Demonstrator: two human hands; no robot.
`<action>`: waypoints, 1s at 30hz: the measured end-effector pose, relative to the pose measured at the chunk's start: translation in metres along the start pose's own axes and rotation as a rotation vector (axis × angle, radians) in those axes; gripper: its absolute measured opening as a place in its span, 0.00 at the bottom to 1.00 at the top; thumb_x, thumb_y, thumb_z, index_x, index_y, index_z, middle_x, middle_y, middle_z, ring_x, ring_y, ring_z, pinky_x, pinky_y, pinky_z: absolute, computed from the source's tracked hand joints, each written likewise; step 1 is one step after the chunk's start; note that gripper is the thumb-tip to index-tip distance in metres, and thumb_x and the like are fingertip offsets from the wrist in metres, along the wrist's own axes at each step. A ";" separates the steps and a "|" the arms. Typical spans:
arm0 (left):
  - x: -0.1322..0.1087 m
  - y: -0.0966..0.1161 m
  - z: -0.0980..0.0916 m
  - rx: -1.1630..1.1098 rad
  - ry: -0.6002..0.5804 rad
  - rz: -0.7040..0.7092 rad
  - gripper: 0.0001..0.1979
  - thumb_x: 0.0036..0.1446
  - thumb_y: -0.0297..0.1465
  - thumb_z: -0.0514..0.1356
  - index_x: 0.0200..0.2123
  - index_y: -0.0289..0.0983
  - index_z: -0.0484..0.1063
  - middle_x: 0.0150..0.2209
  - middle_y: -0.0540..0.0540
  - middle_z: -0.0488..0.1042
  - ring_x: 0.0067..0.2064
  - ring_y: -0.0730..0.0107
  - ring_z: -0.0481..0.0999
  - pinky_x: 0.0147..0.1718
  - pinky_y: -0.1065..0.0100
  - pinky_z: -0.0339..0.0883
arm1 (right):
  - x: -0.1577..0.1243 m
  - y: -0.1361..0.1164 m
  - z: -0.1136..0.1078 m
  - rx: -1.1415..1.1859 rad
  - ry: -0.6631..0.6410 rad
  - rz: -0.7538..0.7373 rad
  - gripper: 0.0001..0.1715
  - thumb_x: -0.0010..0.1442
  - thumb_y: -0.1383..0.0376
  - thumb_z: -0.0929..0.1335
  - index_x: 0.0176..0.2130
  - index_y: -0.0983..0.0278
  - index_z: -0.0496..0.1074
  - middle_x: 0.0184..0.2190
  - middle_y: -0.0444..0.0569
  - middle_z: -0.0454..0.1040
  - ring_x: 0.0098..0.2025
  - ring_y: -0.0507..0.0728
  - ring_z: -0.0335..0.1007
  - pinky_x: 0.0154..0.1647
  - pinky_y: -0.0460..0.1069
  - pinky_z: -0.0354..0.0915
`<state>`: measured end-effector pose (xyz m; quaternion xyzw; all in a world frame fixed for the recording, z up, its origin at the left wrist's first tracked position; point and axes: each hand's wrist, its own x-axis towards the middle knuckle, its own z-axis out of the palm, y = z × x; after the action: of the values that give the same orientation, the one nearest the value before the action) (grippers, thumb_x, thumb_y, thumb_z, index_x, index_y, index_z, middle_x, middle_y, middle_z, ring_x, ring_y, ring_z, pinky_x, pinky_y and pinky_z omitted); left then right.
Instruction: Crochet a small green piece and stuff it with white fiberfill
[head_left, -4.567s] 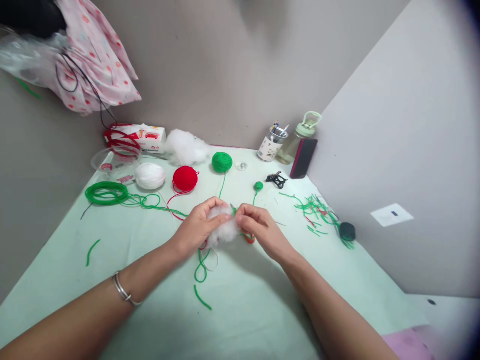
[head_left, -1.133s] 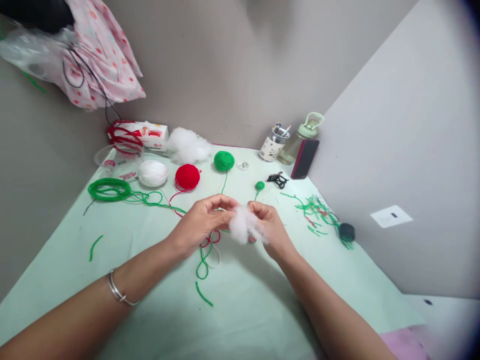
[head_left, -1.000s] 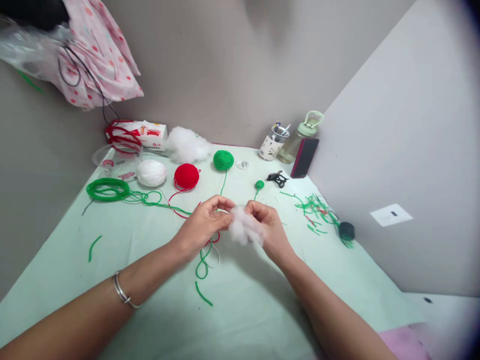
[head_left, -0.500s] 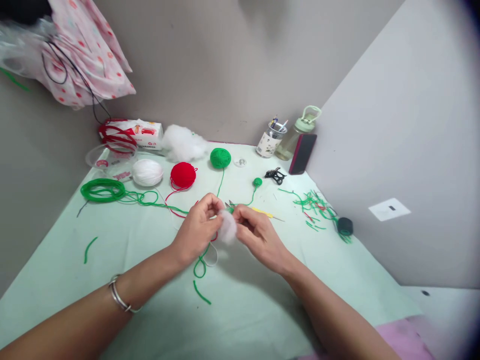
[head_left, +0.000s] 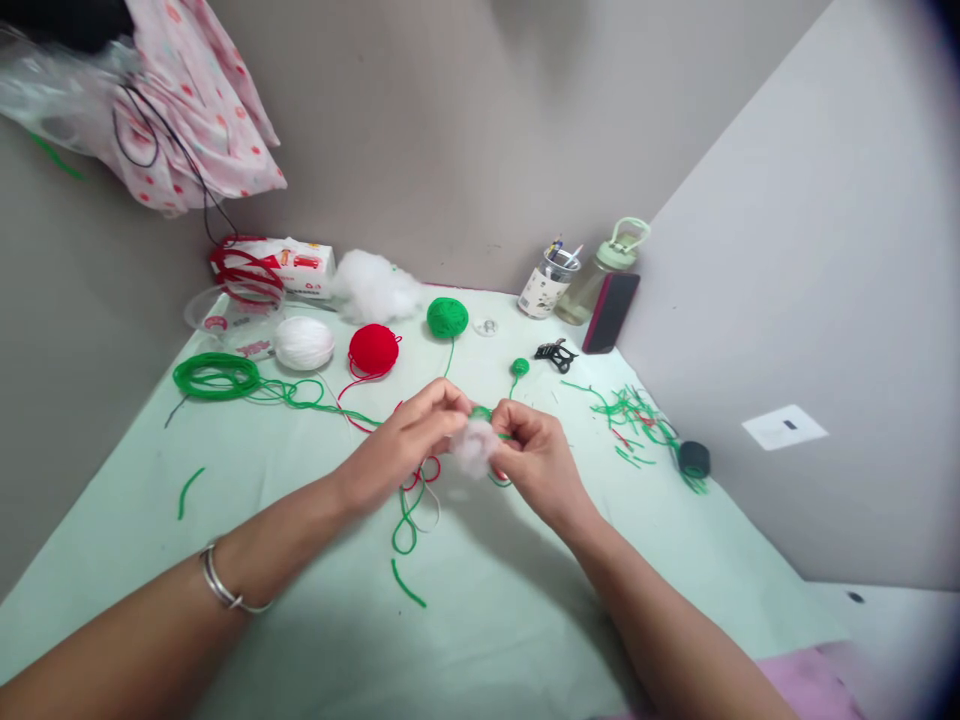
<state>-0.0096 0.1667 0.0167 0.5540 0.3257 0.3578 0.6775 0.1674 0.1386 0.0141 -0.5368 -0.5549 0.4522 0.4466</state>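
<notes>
Plainly, both hands meet over the middle of the pale green cloth (head_left: 315, 620), with a small tuft of white fibre (head_left: 474, 448) between them, raised a little above the surface. The left hand (head_left: 401, 435) comes in with its fingers stretched forward and its thumb beneath, the tips nearly together and pinching the tuft's left edge. The right hand (head_left: 538, 462) is more curled, its thumb and forefinger drawn close at the tuft's right side; what the other fingers hold is hidden. Some green yarn (head_left: 481, 412) shows just behind the tuft, between the two sets of fingertips — whether either hand grips it, I cannot tell. Below the left hand lie a red loop (head_left: 430, 470) and a green loop (head_left: 405, 537) of yarn, with a short green piece (head_left: 409, 583) nearer the person. Beyond the hands, a white ball (head_left: 304, 343), a red ball (head_left: 374, 350) and a green ball (head_left: 448, 318) of yarn stand in a loose row, a larger heap of white fibre (head_left: 377, 287) behind them. A tiny green ball (head_left: 520, 367) sits beyond the right hand, just beside a black claw clip (head_left: 556, 355); farther right, yarn scraps (head_left: 634, 415) lie scattered next to a black roll (head_left: 694, 459).
</notes>
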 end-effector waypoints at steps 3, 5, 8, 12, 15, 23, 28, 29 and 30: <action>0.004 0.001 -0.006 -0.009 -0.047 -0.009 0.12 0.62 0.39 0.64 0.37 0.39 0.67 0.33 0.53 0.68 0.33 0.73 0.69 0.34 0.69 0.64 | 0.001 0.000 -0.003 -0.007 -0.023 -0.014 0.19 0.50 0.64 0.71 0.21 0.59 0.55 0.19 0.34 0.51 0.23 0.47 0.44 0.24 0.47 0.43; 0.007 -0.003 -0.008 -0.010 -0.046 -0.008 0.14 0.58 0.37 0.68 0.37 0.39 0.66 0.33 0.54 0.69 0.34 0.73 0.70 0.35 0.69 0.64 | 0.001 -0.002 -0.005 -0.008 -0.063 -0.011 0.19 0.52 0.63 0.71 0.22 0.59 0.55 0.19 0.34 0.51 0.23 0.47 0.44 0.24 0.47 0.43; 0.009 -0.011 -0.007 -0.040 -0.011 -0.006 0.14 0.55 0.35 0.68 0.35 0.39 0.65 0.35 0.52 0.72 0.37 0.71 0.74 0.37 0.68 0.67 | 0.001 -0.006 -0.009 0.011 -0.157 0.023 0.17 0.54 0.63 0.71 0.25 0.59 0.57 0.21 0.34 0.52 0.24 0.47 0.45 0.25 0.47 0.45; 0.006 -0.021 0.002 0.038 0.153 0.078 0.12 0.52 0.31 0.64 0.32 0.41 0.60 0.38 0.50 0.73 0.38 0.69 0.73 0.35 0.67 0.66 | -0.006 -0.010 -0.004 -0.009 -0.224 0.030 0.12 0.55 0.64 0.69 0.28 0.60 0.60 0.24 0.36 0.55 0.26 0.48 0.48 0.26 0.46 0.48; 0.002 -0.025 0.010 0.158 0.300 0.163 0.10 0.52 0.28 0.59 0.32 0.42 0.58 0.36 0.51 0.71 0.37 0.69 0.71 0.36 0.65 0.66 | -0.011 -0.009 0.004 -0.071 -0.212 -0.006 0.12 0.55 0.65 0.68 0.27 0.59 0.58 0.24 0.36 0.54 0.26 0.49 0.48 0.26 0.46 0.48; -0.001 -0.010 0.007 -0.007 0.096 -0.008 0.10 0.60 0.36 0.62 0.36 0.41 0.61 0.42 0.51 0.73 0.34 0.73 0.71 0.31 0.69 0.63 | 0.001 0.001 0.005 -0.071 -0.006 -0.017 0.16 0.50 0.63 0.68 0.21 0.58 0.55 0.19 0.35 0.50 0.23 0.48 0.43 0.25 0.47 0.45; 0.003 -0.009 -0.003 -0.056 0.032 -0.026 0.14 0.61 0.38 0.67 0.35 0.39 0.64 0.34 0.54 0.70 0.31 0.76 0.69 0.31 0.70 0.62 | 0.002 -0.002 -0.002 -0.042 -0.043 0.029 0.19 0.50 0.62 0.70 0.21 0.58 0.54 0.18 0.35 0.50 0.23 0.48 0.45 0.25 0.47 0.45; 0.005 -0.010 -0.004 -0.057 0.017 -0.023 0.14 0.60 0.38 0.68 0.35 0.39 0.65 0.34 0.54 0.70 0.31 0.76 0.69 0.31 0.70 0.62 | 0.002 -0.003 -0.004 -0.026 -0.068 0.048 0.19 0.51 0.62 0.70 0.22 0.59 0.55 0.19 0.35 0.51 0.23 0.48 0.46 0.26 0.47 0.45; 0.006 -0.010 -0.005 -0.064 -0.004 -0.023 0.15 0.59 0.37 0.68 0.35 0.39 0.64 0.34 0.54 0.70 0.31 0.76 0.69 0.31 0.70 0.61 | 0.002 -0.003 -0.007 -0.008 -0.092 0.066 0.18 0.52 0.62 0.71 0.23 0.59 0.57 0.19 0.35 0.53 0.23 0.48 0.47 0.26 0.47 0.46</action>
<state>-0.0097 0.1729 0.0052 0.5290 0.3192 0.3591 0.6995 0.1732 0.1407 0.0188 -0.5354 -0.5586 0.4887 0.4032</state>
